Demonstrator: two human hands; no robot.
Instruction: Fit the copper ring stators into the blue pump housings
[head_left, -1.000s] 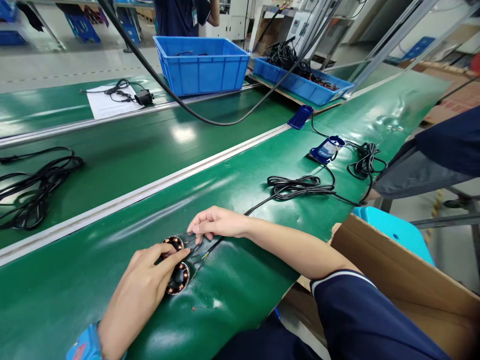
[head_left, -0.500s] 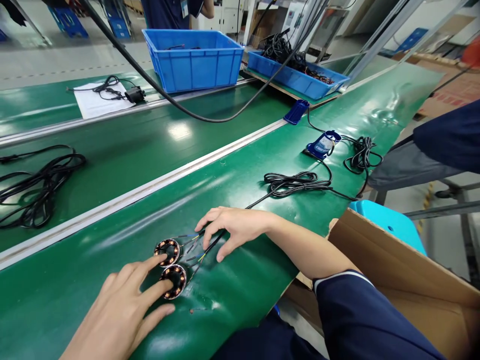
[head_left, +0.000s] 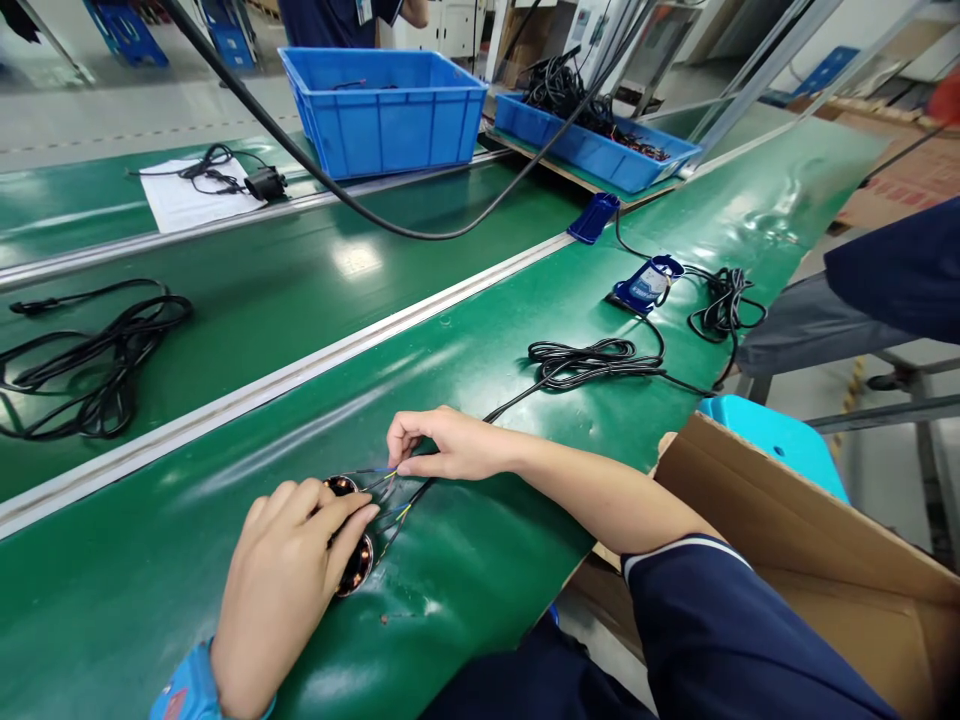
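Observation:
Two ring-shaped motor stators with copper windings lie side by side on the green work surface; the upper stator [head_left: 343, 486] and the lower stator [head_left: 358, 570] are partly covered by my left hand [head_left: 300, 550]. Its thumb and index finger are pinched together beside the stators' thin leads; what is between the tips is hidden. My right hand [head_left: 442, 447] pinches the thin coloured wires [head_left: 391, 474] of the upper stator between thumb and fingers. Below it, a black cable [head_left: 421, 492] ends in yellow and blue wires [head_left: 403, 514] near the lower stator.
Coiled black cable [head_left: 592, 362] and a blue pump housing [head_left: 646, 284] lie to the right. Another cable coil [head_left: 112, 365] lies at left. Blue bins [head_left: 390, 125] stand behind. An open cardboard box [head_left: 795, 530] is by my right arm. Another person's sleeve [head_left: 900, 265] shows at right.
My left hand has moved from the stator rings toward the leads, its fingers closing. My right hand's spread fingers have closed on the wires. The left cable coil has shifted right.

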